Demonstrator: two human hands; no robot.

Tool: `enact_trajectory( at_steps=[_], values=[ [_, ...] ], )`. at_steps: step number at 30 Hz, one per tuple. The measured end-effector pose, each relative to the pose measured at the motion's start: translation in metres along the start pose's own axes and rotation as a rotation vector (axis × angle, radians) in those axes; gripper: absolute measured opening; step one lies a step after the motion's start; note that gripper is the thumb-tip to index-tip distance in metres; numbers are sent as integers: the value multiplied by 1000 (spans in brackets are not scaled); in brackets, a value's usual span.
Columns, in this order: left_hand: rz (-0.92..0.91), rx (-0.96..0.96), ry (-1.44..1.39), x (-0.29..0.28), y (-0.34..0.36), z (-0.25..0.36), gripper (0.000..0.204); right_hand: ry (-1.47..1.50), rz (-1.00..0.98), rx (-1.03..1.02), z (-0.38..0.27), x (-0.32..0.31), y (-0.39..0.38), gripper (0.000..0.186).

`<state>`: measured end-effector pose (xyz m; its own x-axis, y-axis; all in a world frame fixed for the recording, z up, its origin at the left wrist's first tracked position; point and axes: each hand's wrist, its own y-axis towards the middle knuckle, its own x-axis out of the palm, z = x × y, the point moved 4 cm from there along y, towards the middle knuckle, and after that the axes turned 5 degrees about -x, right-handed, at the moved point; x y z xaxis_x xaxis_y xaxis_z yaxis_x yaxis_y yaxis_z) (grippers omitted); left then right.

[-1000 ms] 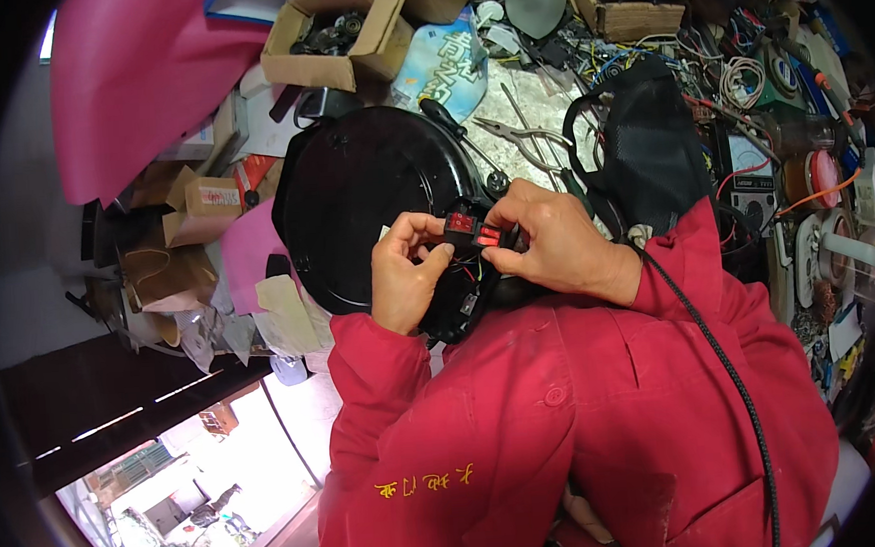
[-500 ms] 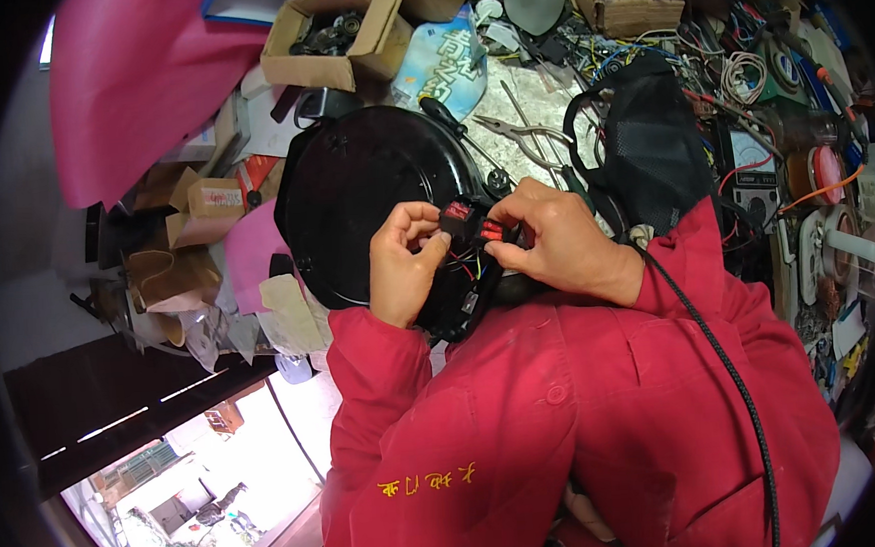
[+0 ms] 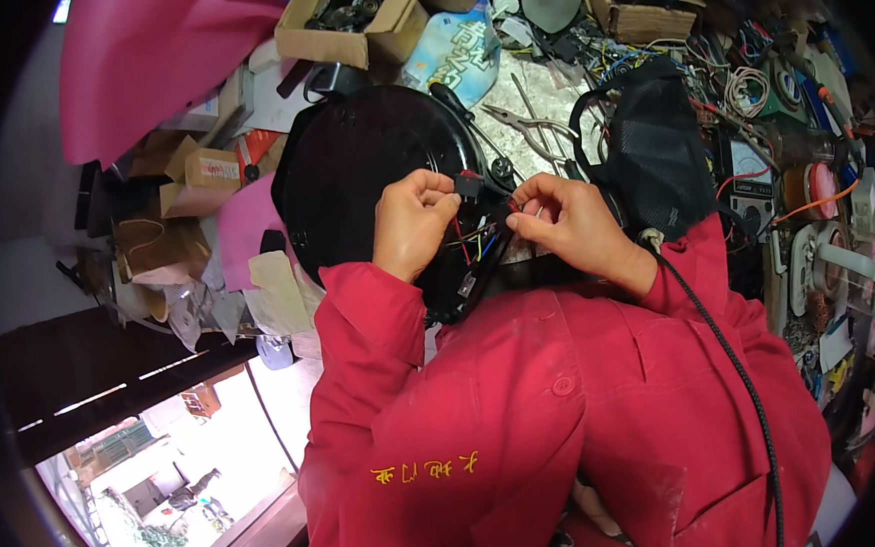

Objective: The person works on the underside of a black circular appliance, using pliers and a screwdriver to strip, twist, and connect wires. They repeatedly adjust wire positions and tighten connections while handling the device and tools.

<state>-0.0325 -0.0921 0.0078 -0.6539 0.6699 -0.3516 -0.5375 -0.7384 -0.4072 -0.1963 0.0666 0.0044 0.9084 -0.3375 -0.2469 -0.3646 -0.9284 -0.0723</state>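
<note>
A round black appliance body (image 3: pixel 374 142) lies on the bench in front of me, its smooth underside up. At its near right side is an open compartment with red, yellow and blue wires (image 3: pixel 477 239). My left hand (image 3: pixel 411 222) pinches a small black block with a red face (image 3: pixel 468 184) above that compartment. My right hand (image 3: pixel 573 223) is closed at the fingertips on a small dark part with a bit of red (image 3: pixel 512 209), mostly hidden by the fingers. The two parts are held a little apart.
Beyond the appliance lie pliers (image 3: pixel 529 125), a screwdriver (image 3: pixel 454 102) and a cardboard box (image 3: pixel 352 23) of parts. A black mesh bag (image 3: pixel 650 150) is at right, near a meter (image 3: pixel 751 189) and tangled cables. A black cord (image 3: pixel 712 337) runs down my right side.
My hands have moved apart, drawing the red-and-black pieces away from each other and showing more of the wires between them. The view has shifted slightly.
</note>
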Motion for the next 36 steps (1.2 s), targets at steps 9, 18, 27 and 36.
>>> enact_trajectory(
  at_steps=[9, 18, 27, 36],
  values=[
    [34, 28, 94, 2, -5, 15, 19, -65, -89, 3, 2, -4, 17, 32],
    [140, 47, 147, -5, -3, 16, 21, -85, -270, 111, 6, -7, 53, 26],
    [201, 31, 268, -11, -8, 21, 19, 28, -232, 183, 3, -3, 62, 28],
    [319, 119, 493, -3, -15, 27, 15, -24, -230, 241, 9, -1, 68, 34]
  ],
)
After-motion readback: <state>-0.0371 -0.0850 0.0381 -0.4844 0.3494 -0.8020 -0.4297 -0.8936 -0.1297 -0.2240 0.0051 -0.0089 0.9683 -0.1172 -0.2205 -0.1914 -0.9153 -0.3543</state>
